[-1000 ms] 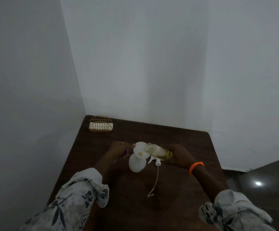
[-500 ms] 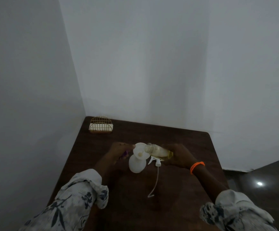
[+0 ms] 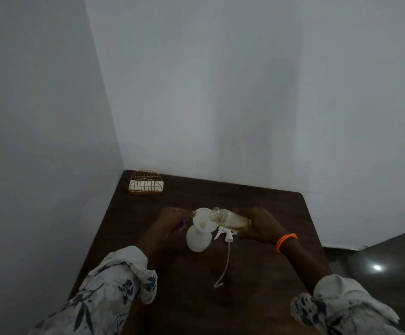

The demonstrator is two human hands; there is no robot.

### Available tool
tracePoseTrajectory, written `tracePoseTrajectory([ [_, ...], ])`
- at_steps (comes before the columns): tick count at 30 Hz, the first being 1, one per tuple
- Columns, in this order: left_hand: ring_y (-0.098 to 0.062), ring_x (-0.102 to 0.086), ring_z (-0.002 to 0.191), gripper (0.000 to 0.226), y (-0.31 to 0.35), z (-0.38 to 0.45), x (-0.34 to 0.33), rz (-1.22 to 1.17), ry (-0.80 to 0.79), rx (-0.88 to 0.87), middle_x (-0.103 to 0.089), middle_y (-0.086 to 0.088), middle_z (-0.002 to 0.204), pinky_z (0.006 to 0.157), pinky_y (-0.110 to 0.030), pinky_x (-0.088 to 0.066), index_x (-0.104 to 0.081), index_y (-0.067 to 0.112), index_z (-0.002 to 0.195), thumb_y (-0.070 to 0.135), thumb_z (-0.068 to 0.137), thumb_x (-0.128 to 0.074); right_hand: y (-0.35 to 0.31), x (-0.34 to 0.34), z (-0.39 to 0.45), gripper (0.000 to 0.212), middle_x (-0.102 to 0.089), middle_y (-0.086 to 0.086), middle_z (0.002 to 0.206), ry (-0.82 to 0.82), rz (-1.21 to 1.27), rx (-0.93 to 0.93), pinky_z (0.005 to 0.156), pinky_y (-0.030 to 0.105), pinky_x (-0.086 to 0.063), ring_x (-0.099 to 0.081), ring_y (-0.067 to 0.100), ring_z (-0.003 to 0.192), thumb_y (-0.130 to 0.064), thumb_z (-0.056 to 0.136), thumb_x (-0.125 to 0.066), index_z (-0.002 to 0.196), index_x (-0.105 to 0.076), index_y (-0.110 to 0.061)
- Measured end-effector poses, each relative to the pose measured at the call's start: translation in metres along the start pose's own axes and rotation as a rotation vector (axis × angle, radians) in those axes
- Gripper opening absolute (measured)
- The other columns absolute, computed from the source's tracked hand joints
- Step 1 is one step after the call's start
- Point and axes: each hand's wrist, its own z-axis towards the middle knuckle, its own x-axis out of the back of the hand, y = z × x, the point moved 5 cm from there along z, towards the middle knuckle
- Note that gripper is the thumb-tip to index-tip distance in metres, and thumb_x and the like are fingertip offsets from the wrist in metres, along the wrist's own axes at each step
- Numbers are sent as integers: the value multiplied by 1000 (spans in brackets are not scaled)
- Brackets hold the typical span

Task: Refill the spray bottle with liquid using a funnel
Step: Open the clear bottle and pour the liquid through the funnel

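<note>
A white spray bottle [image 3: 197,240] stands open on the dark wooden table [image 3: 257,281] with a white funnel [image 3: 202,222] seated in its neck. My left hand [image 3: 172,221] pinches the funnel's left rim and holds a small purple thing against the palm. My right hand [image 3: 260,226] grips a clear bottle of yellowish liquid [image 3: 230,220], tipped almost level with its mouth over the funnel. The spray head [image 3: 224,234] with its long dip tube lies on the table just right of the spray bottle.
A gold wire holder [image 3: 146,183] with white napkins sits at the table's far left corner. White walls close the left and far sides. The table's right edge drops to a dark glossy floor [image 3: 390,262].
The clear bottle has tipped slightly further toward the funnel. Both hands stay in nearly the same place.
</note>
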Motion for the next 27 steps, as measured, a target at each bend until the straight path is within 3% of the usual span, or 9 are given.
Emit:
tracePoseTrajectory([
  [4, -17, -62, 68, 30, 1, 0, -2, 4, 1, 8, -71, -11, 89, 55, -24, -50, -73, 11, 99, 33, 82, -83, 2, 1, -1, 86, -72, -5, 121, 7, 0, -3, 85, 38, -57, -68, 14, 104, -70, 61, -69, 135, -61, -26],
  [7, -19, -63, 76, 26, 2, 0, -2, -4, -4, 5, -72, -12, 95, 62, -28, -52, -71, 13, 97, 32, 83, -83, 3, 1, 0, 84, -70, -3, 125, -7, -20, -19, 88, 36, -55, -67, 15, 108, -62, 64, -77, 138, -59, -25],
  [11, -18, -62, 74, 29, 2, -2, -1, -1, -4, 2, -71, -11, 95, 58, -25, -51, -72, 11, 102, 31, 83, -82, 1, 0, 1, 81, -69, -2, 127, -17, -52, -22, 90, 36, -55, -67, 16, 110, -52, 67, -82, 139, -58, -25],
  [19, -22, -61, 75, 35, 1, -3, 1, -7, -20, 1, -71, -15, 94, 58, -27, -49, -72, 6, 106, 30, 83, -83, -1, 2, 0, 80, -71, -4, 123, -19, -68, -18, 83, 23, -47, -67, 14, 108, -52, 66, -81, 138, -58, -26],
  [24, -19, -62, 72, 33, 1, -2, 0, -5, -14, 4, -72, -14, 94, 56, -26, -50, -72, 8, 103, 31, 82, -83, 1, 2, 1, 80, -71, -3, 123, -2, -69, -22, 83, 24, -47, -67, 15, 109, -54, 66, -81, 138, -59, -26],
  [27, -17, -62, 70, 30, 0, -2, -1, 4, -9, 8, -73, -13, 95, 55, -24, -50, -72, 11, 101, 33, 83, -83, 0, 3, 2, 80, -72, -3, 122, -2, -76, -14, 87, 32, -54, -67, 16, 107, -57, 66, -80, 138, -58, -27],
])
